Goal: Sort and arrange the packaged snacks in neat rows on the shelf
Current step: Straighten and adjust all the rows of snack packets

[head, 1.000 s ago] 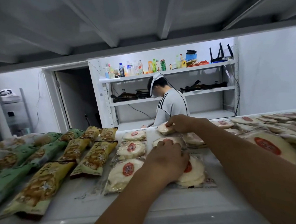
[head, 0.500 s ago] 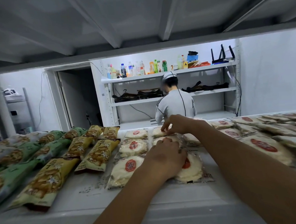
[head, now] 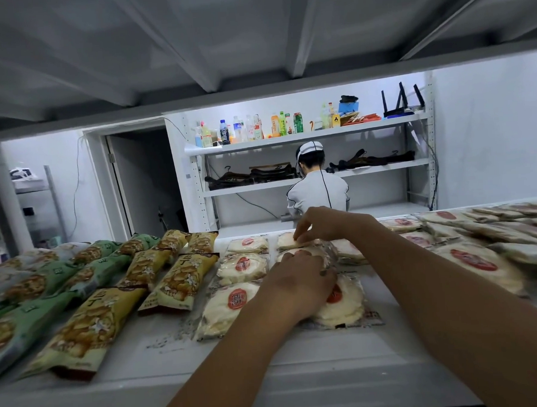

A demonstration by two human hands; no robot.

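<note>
Head view. White shelf (head: 206, 356) in front of me, with snack packs lying flat on it.

Left hand (head: 299, 282): palm down at 6 o'clock from the right hand, lying across the near cake packet (head: 347, 305), fingers bent onto the middle cake packet (head: 318, 253). Can't tell whether it grips or only presses.

Right hand (head: 327, 223): reaching to the far edge at 12 o'clock. Fingertips (head: 300, 235) are drawn together and pinch the far cake packet (head: 285, 241), which lies flat at the back of this column.

These three packets run in one line from 6 to 12 o'clock. Just beside it, at 9 o'clock, a second line of three cake packets (head: 242, 267), all red labels up.

Further toward 9 o'clock: yellow snack bags (head: 178, 279), then green snack bags (head: 47, 286), in slanting rows.

At 3 o'clock: a loose pile of cake packets (head: 481, 254), overlapping, blurred at the frame edge.

Beyond the shelf, at 12 o'clock: a person in a white top (head: 318, 191), back to me, at a wall rack (head: 366, 126) with bottles on its top board.
</note>
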